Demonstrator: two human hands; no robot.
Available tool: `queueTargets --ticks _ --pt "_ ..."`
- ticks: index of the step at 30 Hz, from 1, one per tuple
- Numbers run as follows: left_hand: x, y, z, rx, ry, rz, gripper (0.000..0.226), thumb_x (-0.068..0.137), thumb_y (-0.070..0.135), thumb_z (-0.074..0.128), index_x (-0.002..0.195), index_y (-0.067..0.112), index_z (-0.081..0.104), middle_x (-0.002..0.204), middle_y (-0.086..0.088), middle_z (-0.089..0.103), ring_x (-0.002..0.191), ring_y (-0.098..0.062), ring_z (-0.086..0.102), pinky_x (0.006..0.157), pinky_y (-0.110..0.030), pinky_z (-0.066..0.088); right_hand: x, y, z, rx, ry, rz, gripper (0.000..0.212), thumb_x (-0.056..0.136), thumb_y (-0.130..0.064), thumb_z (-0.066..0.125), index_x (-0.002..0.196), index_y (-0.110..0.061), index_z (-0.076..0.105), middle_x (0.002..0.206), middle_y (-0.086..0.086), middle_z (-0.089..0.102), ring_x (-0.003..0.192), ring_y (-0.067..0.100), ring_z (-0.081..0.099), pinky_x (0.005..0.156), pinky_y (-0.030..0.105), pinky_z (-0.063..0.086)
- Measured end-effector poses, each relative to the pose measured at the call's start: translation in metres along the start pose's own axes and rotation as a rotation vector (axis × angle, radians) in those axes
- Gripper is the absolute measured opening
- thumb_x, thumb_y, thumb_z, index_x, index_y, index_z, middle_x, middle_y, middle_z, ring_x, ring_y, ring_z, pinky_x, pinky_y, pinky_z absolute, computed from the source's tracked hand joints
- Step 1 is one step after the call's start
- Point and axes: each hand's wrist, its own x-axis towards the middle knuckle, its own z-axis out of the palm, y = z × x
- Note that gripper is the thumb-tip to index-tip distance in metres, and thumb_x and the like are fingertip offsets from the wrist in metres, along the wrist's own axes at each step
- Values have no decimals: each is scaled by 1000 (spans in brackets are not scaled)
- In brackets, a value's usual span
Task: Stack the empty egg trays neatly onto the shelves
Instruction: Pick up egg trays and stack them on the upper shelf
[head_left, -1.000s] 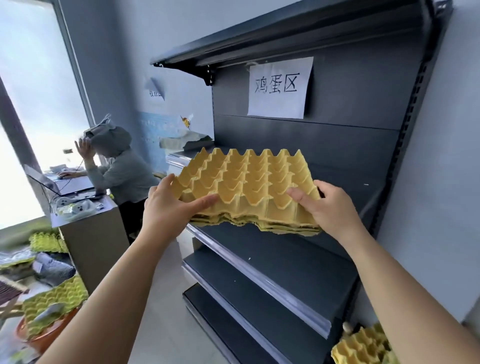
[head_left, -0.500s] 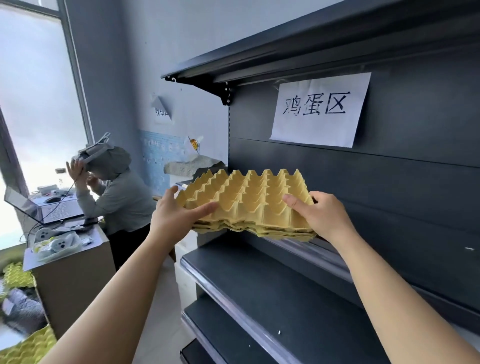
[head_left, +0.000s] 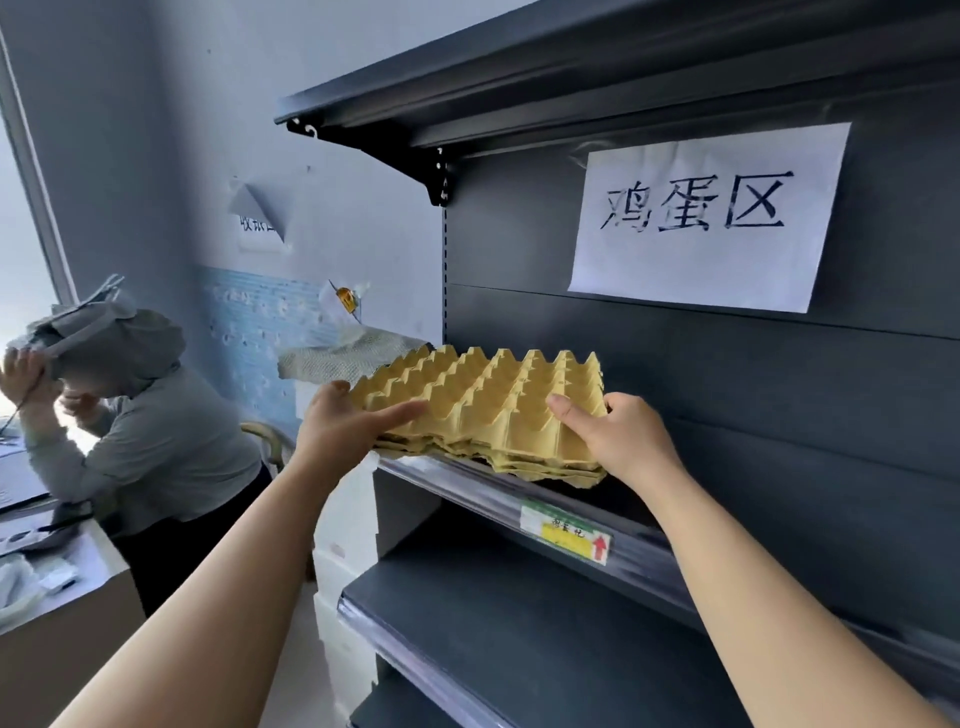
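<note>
I count one stack of yellow egg trays (head_left: 483, 410) (layers too tight to number), three dark shelves (head_left: 519, 613) in sight, one paper sign (head_left: 706, 218) at one o'clock, and one price label (head_left: 566, 531).

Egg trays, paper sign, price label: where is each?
egg trays (head_left: 483, 400): head view, top tray's cups.
paper sign (head_left: 701, 218): head view, its written middle.
price label (head_left: 566, 532): head view, yellow part on shelf edge.

Three large black handwritten characters, 鸡蛋区, are carried by a white paper sign (head_left: 709, 215) fixed to the dark back panel (head_left: 857, 395) below the top shelf. A small white-and-yellow price label (head_left: 566, 531) with a red arrow is set in the front edge rail; its print is too blurred to be read. Characters on a curling wall notice (head_left: 258, 222) are partly hidden.
</note>
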Motion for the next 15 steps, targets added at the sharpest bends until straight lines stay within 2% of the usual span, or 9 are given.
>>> queueTargets --ticks 1,3,9,13,15 --pt "13 -5 -1 -11 -21 5 121 46 60 87 144 7 39 133 -7 54 119 -23 53 100 -36 42 3 -5 9 4 12 25 79 77 -74 52 116 -6 54 70 -3 55 67 11 53 59 29 42" --pt "38 -14 -4 -18 -67 10 119 44 59 88 141 7 41 129 -8 57 116 -23 55 102 -37 44 7 -15 25 16 32 77 94 78 -72 53 138 -1 41 78 1 64 77 13 60 67 31 46" --pt "100 -39 -6 -22 -201 45 111 38 62 88 127 9 50 112 -4 64 100 -20 61 92 -38 50 16 -41 63 -2 66 215 96 80 -71 53 142 -1 35 85 0 63 86 16 61 70 32 47" --pt "127 -53 1 -25 -254 77 98 55 48 90 133 6 47 109 -3 62 97 -19 58 85 -31 45 20 -52 78 -22 95 286 94 82 -68 53 145 -3 31 98 0 61 86 13 54 72 30 44" --pt "138 -58 4 -6 -274 95 93 58 45 90 131 7 48 108 -3 63 98 -19 59 84 -31 45 23 -58 84 -28 86 310 92 83 -66 54 146 -4 30 108 2 59 95 18 55 76 30 43"
